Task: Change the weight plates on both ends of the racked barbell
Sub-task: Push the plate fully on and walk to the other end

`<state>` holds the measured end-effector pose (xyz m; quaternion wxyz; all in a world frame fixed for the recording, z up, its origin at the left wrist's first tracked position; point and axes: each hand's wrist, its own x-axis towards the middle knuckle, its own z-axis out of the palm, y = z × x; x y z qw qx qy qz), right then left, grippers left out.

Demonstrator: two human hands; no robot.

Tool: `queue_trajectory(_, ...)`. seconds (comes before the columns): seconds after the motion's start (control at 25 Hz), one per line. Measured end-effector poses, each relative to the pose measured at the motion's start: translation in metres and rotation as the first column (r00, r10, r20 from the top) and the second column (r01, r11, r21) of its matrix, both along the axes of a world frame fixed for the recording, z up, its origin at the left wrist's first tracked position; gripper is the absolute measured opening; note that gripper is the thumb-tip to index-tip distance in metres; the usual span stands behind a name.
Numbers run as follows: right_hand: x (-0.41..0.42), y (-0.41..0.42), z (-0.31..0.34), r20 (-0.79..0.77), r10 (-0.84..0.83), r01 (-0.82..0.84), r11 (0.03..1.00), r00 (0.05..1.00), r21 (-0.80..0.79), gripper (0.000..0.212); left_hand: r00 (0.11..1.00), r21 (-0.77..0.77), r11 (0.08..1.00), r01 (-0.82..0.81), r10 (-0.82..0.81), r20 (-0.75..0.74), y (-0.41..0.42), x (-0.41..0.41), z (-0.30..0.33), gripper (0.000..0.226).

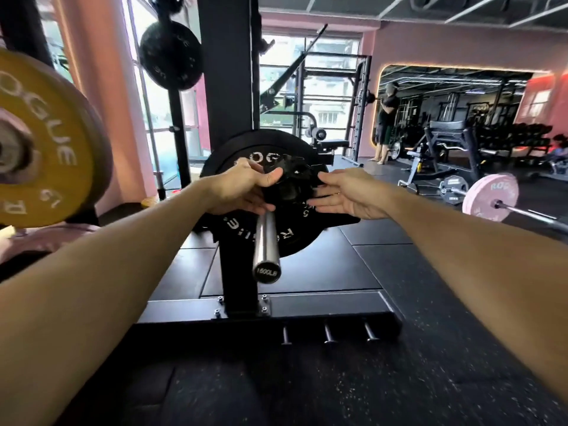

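The barbell's steel sleeve [266, 244] points straight at me, its end cap marked 1500LB. A black plate [233, 155] with white lettering sits on the sleeve against the rack upright [229, 87]. A black collar clamp [290, 182] sits on the sleeve in front of the plate. My left hand [242, 187] grips the collar from the left, thumb on top and fingers beneath. My right hand [347, 193] reaches in from the right, its fingers straight and touching the collar's right side.
A yellow plate [46, 142] hangs on a storage peg at the far left, a black plate [170, 53] higher up. The rack's base [270, 321] with three pegs lies below. A second barbell with a pink plate [490, 196] lies on the floor right. A person stands by a far rack.
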<state>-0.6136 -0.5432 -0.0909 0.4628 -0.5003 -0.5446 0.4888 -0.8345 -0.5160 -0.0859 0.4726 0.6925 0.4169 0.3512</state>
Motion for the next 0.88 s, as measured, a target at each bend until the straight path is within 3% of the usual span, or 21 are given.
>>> queue_trajectory(0.08, -0.017, -0.031, 0.004, -0.014, 0.02, -0.021, 0.999, 1.0, -0.028, 0.029, 0.997, -0.043, 0.998, 0.044, -0.046, -0.063, -0.032, -0.012, 0.004, 0.043)
queue_trajectory(0.24, -0.042, -0.075, -0.01, 0.039, 0.055, -0.051, 0.994, 0.998, -0.096, 0.03, 0.981, -0.133, 0.991, -0.034, 0.008, -0.195, -0.071, -0.029, -0.01, 0.066)
queue_trajectory(0.4, -0.056, -0.098, -0.036, 0.101, 0.068, -0.05, 0.983, 0.993, -0.175, 0.034, 0.955, -0.214, 0.975, -0.059, -0.007, -0.296, -0.095, -0.039, -0.037, 0.07)
queue_trajectory(0.68, -0.062, -0.099, -0.075, 0.137, 0.038, -0.006, 0.973, 0.99, -0.23, 0.031, 0.967, -0.281, 0.955, -0.097, 0.024, -0.252, -0.097, -0.035, -0.076, 0.059)
queue_trajectory(0.88, -0.063, -0.078, -0.089, 0.19, 0.01, 0.034, 0.974, 0.982, -0.225, 0.037, 0.974, -0.246, 0.957, -0.157, 0.108, -0.202, -0.074, -0.031, -0.101, 0.05)
